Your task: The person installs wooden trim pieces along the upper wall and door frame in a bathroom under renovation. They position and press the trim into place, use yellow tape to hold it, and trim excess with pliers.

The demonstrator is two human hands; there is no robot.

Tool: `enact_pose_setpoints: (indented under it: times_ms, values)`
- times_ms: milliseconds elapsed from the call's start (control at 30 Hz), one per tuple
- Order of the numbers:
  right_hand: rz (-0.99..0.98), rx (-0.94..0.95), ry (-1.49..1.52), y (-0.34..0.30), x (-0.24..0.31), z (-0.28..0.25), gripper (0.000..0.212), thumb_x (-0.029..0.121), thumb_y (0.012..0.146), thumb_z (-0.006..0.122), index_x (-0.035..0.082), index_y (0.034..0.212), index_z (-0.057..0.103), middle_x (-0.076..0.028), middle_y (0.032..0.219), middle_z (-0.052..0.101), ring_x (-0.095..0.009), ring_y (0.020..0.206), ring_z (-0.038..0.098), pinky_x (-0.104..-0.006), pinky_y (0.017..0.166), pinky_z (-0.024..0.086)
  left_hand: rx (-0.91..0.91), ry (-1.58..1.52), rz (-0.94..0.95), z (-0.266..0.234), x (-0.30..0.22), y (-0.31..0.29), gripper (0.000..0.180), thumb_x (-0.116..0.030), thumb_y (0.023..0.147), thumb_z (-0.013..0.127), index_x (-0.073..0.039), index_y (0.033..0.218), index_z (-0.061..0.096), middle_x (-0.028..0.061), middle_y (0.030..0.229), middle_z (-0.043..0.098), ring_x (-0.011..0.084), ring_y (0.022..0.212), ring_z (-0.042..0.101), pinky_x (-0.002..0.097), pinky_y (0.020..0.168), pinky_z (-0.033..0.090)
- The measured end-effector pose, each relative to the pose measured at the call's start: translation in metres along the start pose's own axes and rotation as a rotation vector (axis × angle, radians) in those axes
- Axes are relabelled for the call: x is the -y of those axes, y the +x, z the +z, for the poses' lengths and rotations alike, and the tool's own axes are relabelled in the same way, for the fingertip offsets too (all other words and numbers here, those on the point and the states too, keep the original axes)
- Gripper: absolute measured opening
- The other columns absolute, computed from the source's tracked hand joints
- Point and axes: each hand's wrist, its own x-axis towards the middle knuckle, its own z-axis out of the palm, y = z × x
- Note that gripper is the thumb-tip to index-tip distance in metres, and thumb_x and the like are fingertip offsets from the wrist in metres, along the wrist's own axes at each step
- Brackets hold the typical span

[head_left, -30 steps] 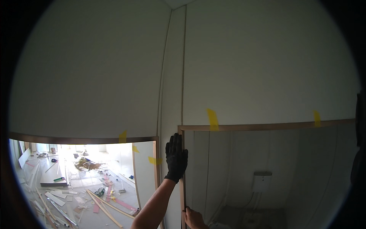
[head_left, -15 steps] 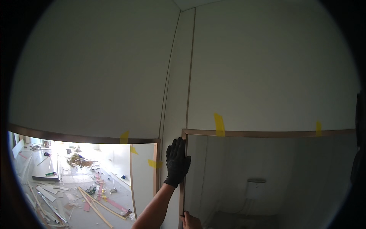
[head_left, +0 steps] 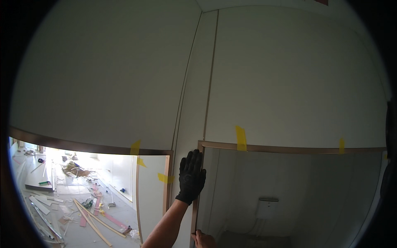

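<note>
Steadily, the view is shifting a little while both hands are keeping their places along the slim, brown, rectangular door frame [head_left: 289, 149], so their contact seems to be holding rather than travelling. Just below the frame's upper left corner, the black-gloved left hand [head_left: 191, 177] is lying flat, fingers outstretched and gripping nothing, overlapping the left post [head_left: 194, 217] and the narrow white wall strip [head_left: 197, 91] beside it. Lower on that post, the bare-looking right hand [head_left: 203, 239] is bending its fingers at the edge; whether it is grasping firmly, I cannot tell.

Grey floor [head_left: 76, 237] bears 2 wooden strips [head_left: 92, 222], white offcuts [head_left: 39, 204].
</note>
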Motion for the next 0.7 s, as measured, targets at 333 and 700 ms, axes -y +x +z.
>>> enact_pose_setpoints:
  times_ms: [333,700]
  values:
    - [0.048,-0.063,0.153,-0.006,0.008,-0.012,0.036,0.018,0.098,0.057,-0.009,0.121,0.051,-0.024,0.082,0.067,-0.041,0.067,0.065,-0.0480,0.057,0.052,0.018,-0.079,0.069,-0.008,0.010,0.000,0.087,-0.038,0.081,0.076,-0.004,0.151,0.037,0.0174,0.156,0.038,0.0316,0.148,0.031,0.0494,0.121,0.023]
    - [0.061,0.105,0.101,0.005,-0.027,0.019,0.023,0.023,0.102,0.053,0.000,0.105,0.055,-0.014,0.070,0.061,-0.026,0.056,0.061,-0.0403,0.049,0.048,-0.003,-0.053,0.106,-0.005,0.019,-0.003,0.078,-0.029,0.080,0.071,-0.003,0.148,0.042,0.0191,0.152,0.044,0.0338,0.146,0.035,0.0496,0.120,0.024]
